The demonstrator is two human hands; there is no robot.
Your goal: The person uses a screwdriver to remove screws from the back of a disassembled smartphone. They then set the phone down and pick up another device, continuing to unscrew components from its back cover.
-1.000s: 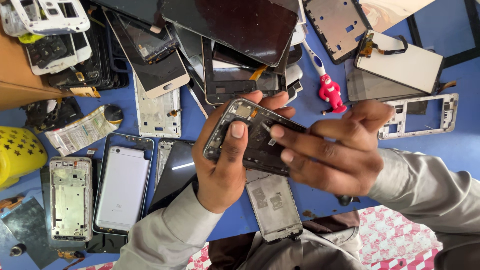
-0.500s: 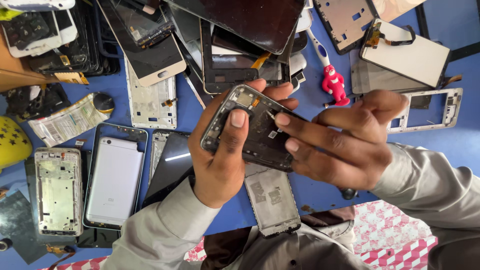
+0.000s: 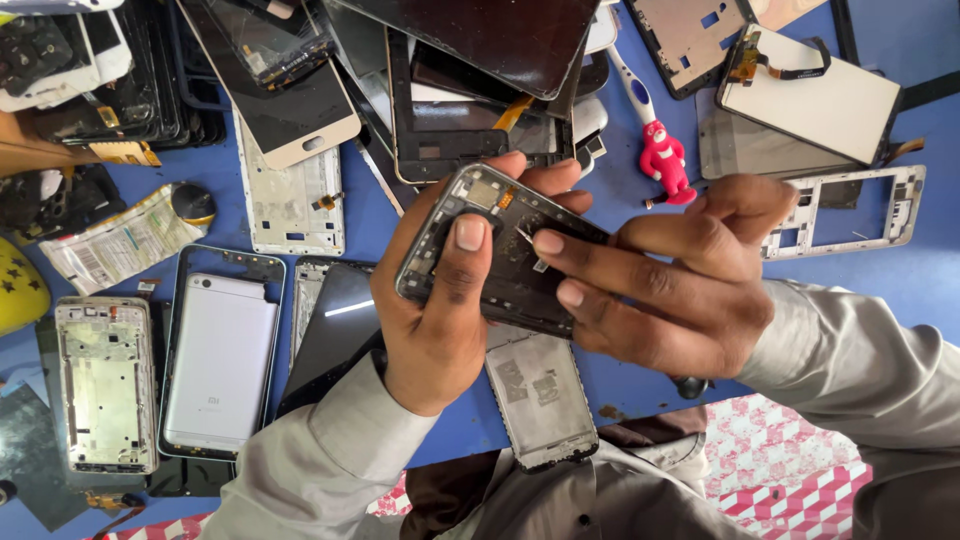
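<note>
My left hand (image 3: 440, 310) grips a dark opened phone body (image 3: 490, 245), thumb pressed on its inner face and fingers curled round the far edge. It is held tilted above a blue table (image 3: 920, 270). My right hand (image 3: 670, 290) lies over the phone's right side, its fingertips on the inner parts; a thin metal tool tip shows under the index finger. A grey phone frame (image 3: 540, 395) lies on the table just below both hands.
Many phone parts cover the table: a silver back cover (image 3: 220, 350), a bare metal frame (image 3: 105, 380), a dark screen (image 3: 335, 330), stacked screens and frames (image 3: 450, 90) at the top, a white frame (image 3: 850, 210), a red-handled toothbrush (image 3: 660, 150), a yellow object (image 3: 18, 290).
The held phone and both hands stay together with only slight shifts of the fingers. The view has drifted a little, so the parts on the table sit slightly lower and to the left.
</note>
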